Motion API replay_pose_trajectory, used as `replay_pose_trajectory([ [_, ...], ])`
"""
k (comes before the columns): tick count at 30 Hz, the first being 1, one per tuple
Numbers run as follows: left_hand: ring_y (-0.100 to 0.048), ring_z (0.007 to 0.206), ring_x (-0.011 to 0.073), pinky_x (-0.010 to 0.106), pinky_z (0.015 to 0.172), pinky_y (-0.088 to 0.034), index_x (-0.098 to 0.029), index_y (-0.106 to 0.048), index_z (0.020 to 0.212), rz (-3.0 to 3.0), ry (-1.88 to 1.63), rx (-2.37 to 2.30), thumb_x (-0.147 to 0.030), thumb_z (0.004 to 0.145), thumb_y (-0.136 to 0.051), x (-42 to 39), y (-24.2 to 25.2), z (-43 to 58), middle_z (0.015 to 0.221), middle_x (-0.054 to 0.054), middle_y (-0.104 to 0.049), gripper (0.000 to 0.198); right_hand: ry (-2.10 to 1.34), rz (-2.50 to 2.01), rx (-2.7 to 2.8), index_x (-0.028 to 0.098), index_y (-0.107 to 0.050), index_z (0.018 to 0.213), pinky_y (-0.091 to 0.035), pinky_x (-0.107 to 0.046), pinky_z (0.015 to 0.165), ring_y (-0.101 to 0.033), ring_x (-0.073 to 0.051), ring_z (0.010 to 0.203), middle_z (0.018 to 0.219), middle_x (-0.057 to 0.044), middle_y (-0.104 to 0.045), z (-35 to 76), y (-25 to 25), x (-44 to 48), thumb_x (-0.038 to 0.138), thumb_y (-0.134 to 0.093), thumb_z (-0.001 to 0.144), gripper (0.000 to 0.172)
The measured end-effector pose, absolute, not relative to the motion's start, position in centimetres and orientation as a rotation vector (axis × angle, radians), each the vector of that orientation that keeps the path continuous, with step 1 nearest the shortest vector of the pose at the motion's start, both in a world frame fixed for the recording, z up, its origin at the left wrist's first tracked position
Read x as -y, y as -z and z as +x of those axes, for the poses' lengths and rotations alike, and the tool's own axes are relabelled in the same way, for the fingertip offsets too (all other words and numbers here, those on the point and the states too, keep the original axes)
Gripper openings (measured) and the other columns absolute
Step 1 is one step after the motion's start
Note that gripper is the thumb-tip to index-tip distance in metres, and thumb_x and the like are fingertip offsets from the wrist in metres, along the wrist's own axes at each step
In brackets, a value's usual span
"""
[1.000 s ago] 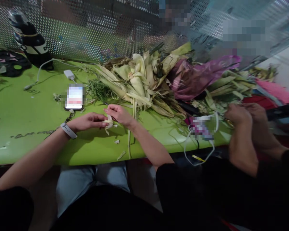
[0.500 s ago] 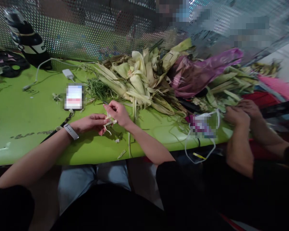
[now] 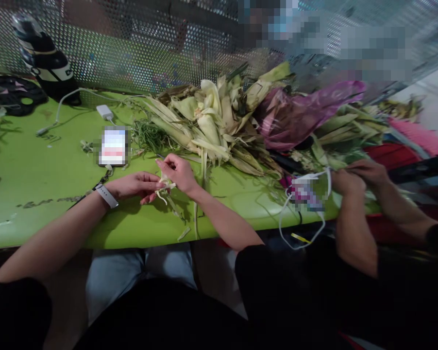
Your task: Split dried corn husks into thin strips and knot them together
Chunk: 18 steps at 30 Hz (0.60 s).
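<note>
My left hand [image 3: 137, 185], with a white watch on the wrist, and my right hand [image 3: 177, 172] meet over the green table [image 3: 40, 194]. Both pinch a small pale strip of corn husk [image 3: 163, 187] between their fingertips. The strip's loose ends curl down toward the table. A big pile of corn husks [image 3: 211, 129] lies just behind my hands. Small husk scraps [image 3: 184, 233] lie on the table under them.
A phone [image 3: 112, 146] with a charger cable [image 3: 104, 112] lies left of the pile. A purple plastic bag [image 3: 299, 114] sits among husks. At the right, another person's two hands [image 3: 355, 177] work beside a white face mask [image 3: 306, 194]. A perforated metal screen stands behind.
My hands stayed together and turned the husk strip; its ends now hang lower. The other person's hands shifted slightly left and up toward the husks.
</note>
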<state>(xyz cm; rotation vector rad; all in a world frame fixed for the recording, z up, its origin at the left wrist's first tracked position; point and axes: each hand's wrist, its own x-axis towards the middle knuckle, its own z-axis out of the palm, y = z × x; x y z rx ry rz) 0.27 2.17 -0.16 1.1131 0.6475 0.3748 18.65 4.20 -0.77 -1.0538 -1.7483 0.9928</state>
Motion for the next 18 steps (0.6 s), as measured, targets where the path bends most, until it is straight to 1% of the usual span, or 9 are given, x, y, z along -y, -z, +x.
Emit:
replay_pose_trajectory([
  [2, -0.056, 0.045, 0.0082, 0.017, 0.042, -0.043, -0.014, -0.070, 0.091, 1.049, -0.447, -0.653, -0.036, 0.076, -0.078, -2.4, 0.5, 0.2, 0.059, 0.002, -0.065, 0.027, -1.140, -1.077, 1.686, 0.021, -0.049, 0.069, -0.035, -0.024, 0.052, -0.044, -0.010, 0.054, 0.060, 0.003, -0.049, 18.9, 0.6, -4.5, 0.070, -0.053, 0.083, 0.052],
  [5, -0.053, 0.043, 0.0072, 0.016, 0.038, -0.036, -0.016, -0.066, 0.090, 0.979, -0.572, -0.673, -0.033, 0.078, -0.076, -2.9, 0.9, 0.1, 0.058, 0.001, -0.063, 0.024, -1.301, -1.123, 1.662, 0.021, -0.048, 0.067, -0.033, -0.025, 0.048, -0.041, -0.010, 0.047, 0.054, 0.004, -0.043, 19.4, 0.3, -4.7, 0.075, -0.039, 0.087, 0.058],
  [6, -0.052, 0.043, 0.0070, 0.016, 0.037, -0.035, -0.016, -0.064, 0.090, 0.968, -0.601, -0.682, -0.032, 0.079, -0.074, -3.0, 1.0, 0.1, 0.058, 0.000, -0.062, 0.022, -1.281, -1.112, 1.705, 0.021, -0.046, 0.066, -0.032, -0.025, 0.048, -0.040, -0.010, 0.047, 0.052, 0.004, -0.041, 19.5, 0.1, -4.7, 0.074, -0.039, 0.088, 0.058],
  [8, -0.051, 0.042, 0.0069, 0.017, 0.037, -0.033, -0.016, -0.061, 0.090, 0.945, -0.652, -0.702, -0.030, 0.081, -0.070, -3.2, 1.1, 0.2, 0.058, -0.001, -0.060, 0.019, -1.116, -1.055, 1.840, 0.021, -0.044, 0.063, -0.031, -0.025, 0.052, -0.039, -0.010, 0.051, 0.054, 0.004, -0.040, 19.5, -0.1, -4.4, 0.070, -0.044, 0.089, 0.055],
  [10, -0.050, 0.043, 0.0069, 0.017, 0.039, -0.035, -0.017, -0.059, 0.089, 0.911, -0.701, -0.722, -0.028, 0.082, -0.065, -3.2, 1.1, 0.3, 0.059, -0.002, -0.058, 0.014, -0.929, -1.001, 1.939, 0.020, -0.043, 0.063, -0.030, -0.026, 0.056, -0.038, -0.010, 0.056, 0.058, 0.004, -0.041, 19.3, -0.2, -4.1, 0.064, -0.047, 0.091, 0.052],
  [12, -0.049, 0.044, 0.0073, 0.018, 0.041, -0.037, -0.017, -0.059, 0.085, 0.885, -0.737, -0.727, -0.030, 0.084, -0.059, -3.0, 1.1, 0.5, 0.060, -0.001, -0.058, 0.013, -0.860, -0.985, 1.967, 0.020, -0.043, 0.064, -0.031, -0.026, 0.059, -0.039, -0.010, 0.058, 0.060, 0.004, -0.042, 18.9, 0.0, -3.8, 0.060, -0.046, 0.093, 0.050],
  [15, -0.051, 0.049, 0.0088, 0.020, 0.044, -0.040, -0.016, -0.059, 0.079, 0.896, -0.741, -0.719, -0.037, 0.088, -0.053, -2.7, 1.1, 0.6, 0.063, 0.001, -0.059, 0.024, -0.929, -0.984, 1.932, 0.020, -0.045, 0.065, -0.032, -0.025, 0.060, -0.041, -0.011, 0.060, 0.061, 0.003, -0.043, 18.5, 0.6, -3.8, 0.061, -0.045, 0.093, 0.049],
  [18, -0.047, 0.048, 0.0060, 0.019, 0.044, -0.038, -0.016, -0.063, 0.088, 0.970, -0.726, -0.736, -0.040, 0.086, -0.064, -2.7, 1.1, 0.6, 0.068, -0.001, -0.058, 0.024, -1.092, -0.990, 1.836, 0.020, -0.049, 0.068, -0.032, -0.024, 0.057, -0.041, -0.011, 0.059, 0.061, 0.004, -0.043, 18.3, 1.1, -4.0, 0.065, -0.046, 0.090, 0.050],
])
